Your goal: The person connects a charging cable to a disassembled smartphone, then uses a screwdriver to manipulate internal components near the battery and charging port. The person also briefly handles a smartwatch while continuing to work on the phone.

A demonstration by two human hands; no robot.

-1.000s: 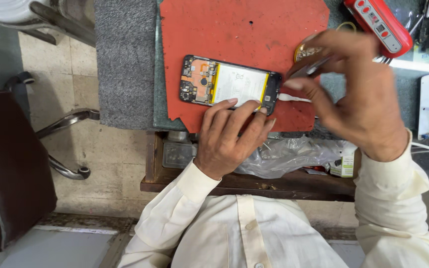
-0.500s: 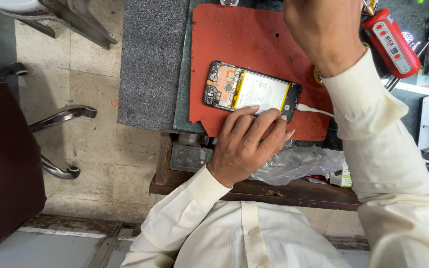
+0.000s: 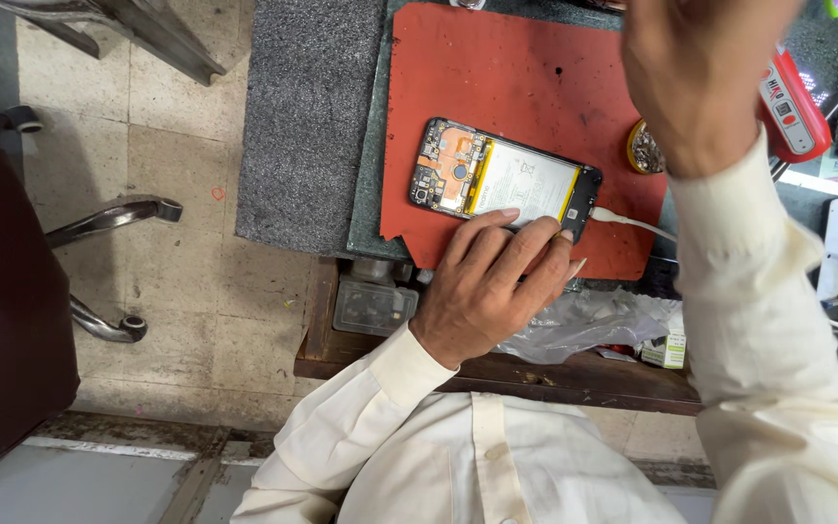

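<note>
Matt red rubber mat [image 3: 497, 87]

An opened smartphone [image 3: 504, 181] is lying flat, back cover off, on a red work mat [image 3: 516, 87], showing its circuit board and pale battery, with a white cable [image 3: 632, 222] plugged into its right end.

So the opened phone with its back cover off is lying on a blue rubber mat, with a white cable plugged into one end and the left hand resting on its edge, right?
Not quite: the head view shows the rubber mat is red-orange, not blue. The rest holds: the opened phone lies on it, white cable plugged in, left hand on its edge.
</note>
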